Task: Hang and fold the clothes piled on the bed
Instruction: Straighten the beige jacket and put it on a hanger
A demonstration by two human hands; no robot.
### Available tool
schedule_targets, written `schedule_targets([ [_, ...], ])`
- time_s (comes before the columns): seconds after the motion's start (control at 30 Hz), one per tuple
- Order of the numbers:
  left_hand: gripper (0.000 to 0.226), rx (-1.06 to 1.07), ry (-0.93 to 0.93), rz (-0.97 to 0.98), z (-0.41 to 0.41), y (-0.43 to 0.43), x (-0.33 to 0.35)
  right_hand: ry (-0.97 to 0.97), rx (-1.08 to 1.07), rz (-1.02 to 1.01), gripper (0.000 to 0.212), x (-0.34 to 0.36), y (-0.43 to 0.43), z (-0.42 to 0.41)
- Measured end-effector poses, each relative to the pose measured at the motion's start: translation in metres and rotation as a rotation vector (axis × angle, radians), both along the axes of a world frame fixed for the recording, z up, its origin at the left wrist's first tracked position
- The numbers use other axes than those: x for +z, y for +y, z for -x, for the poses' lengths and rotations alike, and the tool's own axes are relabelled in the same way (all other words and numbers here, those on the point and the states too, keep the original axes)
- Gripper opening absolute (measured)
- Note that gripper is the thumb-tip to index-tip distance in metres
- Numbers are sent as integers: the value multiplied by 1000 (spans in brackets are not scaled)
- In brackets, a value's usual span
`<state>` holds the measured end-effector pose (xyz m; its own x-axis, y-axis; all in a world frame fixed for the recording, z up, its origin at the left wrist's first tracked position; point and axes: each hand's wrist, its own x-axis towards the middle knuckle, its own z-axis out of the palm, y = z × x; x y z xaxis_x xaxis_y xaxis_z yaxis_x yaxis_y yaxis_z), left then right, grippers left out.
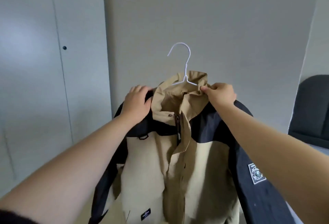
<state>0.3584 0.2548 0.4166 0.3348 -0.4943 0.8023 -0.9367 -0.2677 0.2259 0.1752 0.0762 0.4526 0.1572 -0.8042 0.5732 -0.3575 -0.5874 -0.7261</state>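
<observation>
A tan, cream and navy jacket (179, 161) is held up in front of me, its front facing me. A white wire hanger (184, 59) sits inside the collar, with its hook sticking up above the jacket. My left hand (136, 101) grips the jacket's left shoulder, where the navy fabric meets the tan collar. My right hand (220, 93) pinches the tan collar on the right side, close to the hanger's arm. The lower part of the hanger is hidden inside the jacket.
A tall pale wardrobe (44, 63) with closed doors and a small dark knob stands at the left. A plain grey wall lies behind the jacket. At the right edge there is a dark chair back (311, 109).
</observation>
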Motion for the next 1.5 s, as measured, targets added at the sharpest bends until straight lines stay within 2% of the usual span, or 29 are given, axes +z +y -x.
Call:
schedule_targets([
  [0.03,31,16,25,-134,-10,3,11,-58,71,-7,46,4,2,-7],
  [0.07,31,12,61,-203,-19,6,22,-112,151,-19,42,8,4,-15],
  [0.13,8,20,74,-149,-30,11,37,-177,271,-20,40,14,8,-29],
  [0.2,19,96,76,-89,-35,15,51,-198,334,16,38,17,12,-43],
  [0.3,20,178,208,59,-44,22,52,-129,387,33,29,5,15,-57],
  [0.33,21,203,236,83,-46,25,48,5,328,53,37,-3,15,-58],
  [0.37,20,220,264,94,-47,29,42,229,231,110,44,-12,13,-57],
  [0.4,20,230,266,92,-50,32,35,476,145,163,43,-21,11,-55],
  [0.47,21,235,255,80,-55,37,24,803,84,207,24,-31,8,-51],
  [0.5,23,244,260,78,-56,39,23,828,98,220,17,-31,9,-49],
  [0.53,24,259,263,106,-59,40,25,773,107,273,13,-28,12,-50],
  [0.57,25,268,255,184,-61,41,31,639,91,376,10,-25,15,-52],
  [0.63,26,243,180,467,-59,44,41,227,13,612,7,-24,22,-57],
  [0.67,26,228,96,554,-58,46,43,108,-29,647,10,-24,23,-60],
  [0.7,25,244,11,498,-56,45,42,156,-33,603,12,-27,22,-63],
  [0.77,18,235,-30,42,-53,41,25,611,38,373,17,-43,19,-63],
  [0.8,20,191,70,-173,-54,38,12,760,45,279,18,-54,15,-62],
  [0.83,25,154,181,-278,-57,36,0,778,19,234,17,-64,14,-58],
  [0.87,26,133,272,-277,-61,35,-10,733,-10,235,18,-74,15,-56],
  [0.93,20,163,346,-137,-66,34,-21,543,-33,320,26,-92,24,-56],
  [1.0,20,175,366,-63,-66,32,-21,214,27,345,19,-100,36,-60],
  [1.03,26,171,367,-49,-65,31,-19,61,102,299,14,-102,46,-62],
  [1.1,35,155,380,-27,-63,28,-12,-63,298,100,32,-100,69,-69],
  [1.17,40,123,394,-21,-60,22,-9,50,530,-79,39,-96,90,-77],
  [1.27,43,47,469,-20,-58,11,-10,299,896,-169,26,-92,97,-82],
  [1.3,42,26,505,-22,-58,9,-11,360,945,-192,26,-89,93,-81],
  [1.37,44,8,558,-21,-56,4,-14,485,848,-111,30,-85,85,-77],
  [1.43,46,-3,565,-7,-52,-2,-16,553,531,81,14,-87,82,-75],
  [1.5,44,-5,566,16,-46,-7,-16,615,317,156,16,-89,86,-72],
])
